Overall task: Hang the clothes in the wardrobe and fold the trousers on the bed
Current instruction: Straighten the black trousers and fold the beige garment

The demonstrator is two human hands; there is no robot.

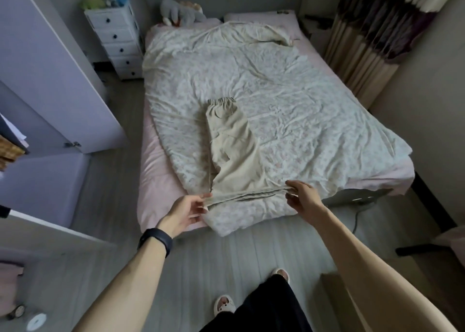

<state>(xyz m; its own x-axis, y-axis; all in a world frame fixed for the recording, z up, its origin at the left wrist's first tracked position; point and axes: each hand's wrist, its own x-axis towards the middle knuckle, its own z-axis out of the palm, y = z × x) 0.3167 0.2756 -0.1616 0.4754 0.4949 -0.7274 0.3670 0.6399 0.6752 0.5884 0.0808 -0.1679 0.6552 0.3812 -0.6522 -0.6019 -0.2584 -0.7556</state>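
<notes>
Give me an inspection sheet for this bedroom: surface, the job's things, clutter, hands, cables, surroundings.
Surface: crumpled floral duvet over a pink sheet.
Job's things: beige elastic-waist trousers lie lengthwise on the duvet, waistband far, hems near.
Clutter: plush toys at the bed's head.
Hands: left hand and right hand each pinch a corner of the hems.
Cables: thin dark cord on the floor by the bed's near right corner.
Surroundings: open lilac wardrobe door left, white chest of drawers, striped curtains right.

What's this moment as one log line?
folding trousers on bed | left hand pinches near edge | right hand pinches near edge | waistband far side
</notes>
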